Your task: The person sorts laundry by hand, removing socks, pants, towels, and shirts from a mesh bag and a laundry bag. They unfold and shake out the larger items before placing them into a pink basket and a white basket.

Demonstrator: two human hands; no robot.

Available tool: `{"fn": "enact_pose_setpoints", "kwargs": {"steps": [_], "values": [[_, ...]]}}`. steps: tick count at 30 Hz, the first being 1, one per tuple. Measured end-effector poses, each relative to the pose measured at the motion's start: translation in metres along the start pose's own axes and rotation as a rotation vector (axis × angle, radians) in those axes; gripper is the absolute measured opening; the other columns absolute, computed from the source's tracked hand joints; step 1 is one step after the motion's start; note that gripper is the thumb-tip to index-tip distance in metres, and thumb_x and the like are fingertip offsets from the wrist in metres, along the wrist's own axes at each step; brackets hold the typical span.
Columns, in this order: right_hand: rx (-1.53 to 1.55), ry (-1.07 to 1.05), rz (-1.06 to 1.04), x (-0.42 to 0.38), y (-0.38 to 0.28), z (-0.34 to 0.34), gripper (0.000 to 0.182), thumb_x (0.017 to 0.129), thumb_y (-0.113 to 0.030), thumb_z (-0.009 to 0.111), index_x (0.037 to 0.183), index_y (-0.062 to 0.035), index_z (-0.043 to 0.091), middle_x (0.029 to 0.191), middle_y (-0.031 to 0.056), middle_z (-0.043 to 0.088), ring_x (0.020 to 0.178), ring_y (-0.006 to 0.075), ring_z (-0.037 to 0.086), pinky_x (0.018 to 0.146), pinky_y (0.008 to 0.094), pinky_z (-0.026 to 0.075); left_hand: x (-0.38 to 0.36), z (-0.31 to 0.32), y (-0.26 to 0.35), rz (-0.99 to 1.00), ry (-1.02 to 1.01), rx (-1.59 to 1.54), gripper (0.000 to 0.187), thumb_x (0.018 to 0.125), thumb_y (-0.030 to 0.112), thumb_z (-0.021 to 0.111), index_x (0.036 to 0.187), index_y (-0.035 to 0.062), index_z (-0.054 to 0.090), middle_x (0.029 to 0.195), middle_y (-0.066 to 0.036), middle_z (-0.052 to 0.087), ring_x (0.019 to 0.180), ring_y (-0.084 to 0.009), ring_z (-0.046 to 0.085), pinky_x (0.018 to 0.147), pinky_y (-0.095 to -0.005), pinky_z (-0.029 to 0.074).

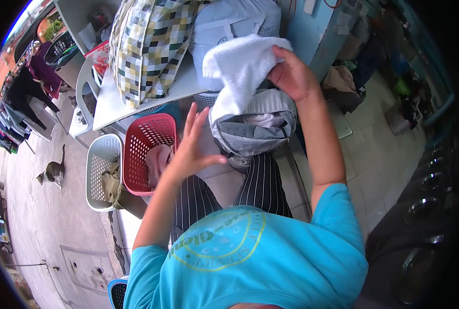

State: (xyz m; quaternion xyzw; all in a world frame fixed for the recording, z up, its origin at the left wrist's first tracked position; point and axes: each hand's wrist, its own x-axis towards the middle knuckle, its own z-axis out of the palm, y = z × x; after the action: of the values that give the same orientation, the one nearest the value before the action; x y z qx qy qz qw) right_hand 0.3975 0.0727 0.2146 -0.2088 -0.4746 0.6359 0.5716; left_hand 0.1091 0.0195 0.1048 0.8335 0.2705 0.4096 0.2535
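Observation:
A white cloth (240, 64), perhaps a towel or a piece of clothing, hangs from my right hand (294, 74), whose fingers pinch its upper right edge. Its lower end reaches down to a grey fabric bag (250, 136) with a wide mouth. Inside that bag some pale cloth shows. My left hand (191, 147) is spread with nothing in it, left of the bag and above the red basket (149, 123). In the red basket lies a pinkish cloth (159, 162).
A white basket (103, 172) with olive cloth stands left of the red one. Behind them, a white table (152, 107) carries a checked bag (149, 46) and a light-blue bag (234, 26). A cat (53, 170) is on the floor at left. Front-loading machines (420, 211) line the right.

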Motion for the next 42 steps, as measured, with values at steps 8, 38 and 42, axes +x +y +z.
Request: {"fn": "enact_pose_setpoints", "kwargs": {"steps": [8, 38, 42], "values": [[-0.661, 0.254, -0.079, 0.001, 0.069, -0.001, 0.023, 0.088, -0.025, 0.063, 0.088, -0.0016, 0.065, 0.084, 0.0002, 0.060, 0.073, 0.0119, 0.053, 0.068, 0.0255, 0.043, 0.010, -0.002, -0.016, -0.382, 0.470, -0.598, 0.021, 0.079, -0.006, 0.055, 0.097, -0.0031, 0.064, 0.088, -0.005, 0.066, 0.083, -0.0102, 0.062, 0.076, -0.0241, 0.049], [-0.350, -0.084, -0.011, 0.030, 0.140, 0.008, 0.014, 0.084, -0.002, 0.065, 0.098, -0.0058, 0.065, 0.085, -0.0051, 0.060, 0.080, 0.0030, 0.054, 0.072, 0.0185, 0.045, 0.040, -0.126, -0.066, -0.650, -0.161, -0.792, 0.027, 0.087, 0.015, 0.065, 0.106, -0.0041, 0.062, 0.093, -0.008, 0.067, 0.081, -0.0149, 0.064, 0.075, -0.0292, 0.054], [-0.333, -0.060, -0.042, 0.032, 0.138, -0.030, 0.014, 0.086, -0.001, 0.062, 0.097, -0.0086, 0.063, 0.084, -0.0047, 0.060, 0.079, 0.0025, 0.054, 0.071, 0.0175, 0.045, 0.032, -0.151, -0.091, -0.727, 0.217, -0.710, 0.026, 0.090, 0.015, 0.060, 0.109, -0.0029, 0.061, 0.094, -0.008, 0.067, 0.083, -0.0144, 0.065, 0.076, -0.0288, 0.054]]}}
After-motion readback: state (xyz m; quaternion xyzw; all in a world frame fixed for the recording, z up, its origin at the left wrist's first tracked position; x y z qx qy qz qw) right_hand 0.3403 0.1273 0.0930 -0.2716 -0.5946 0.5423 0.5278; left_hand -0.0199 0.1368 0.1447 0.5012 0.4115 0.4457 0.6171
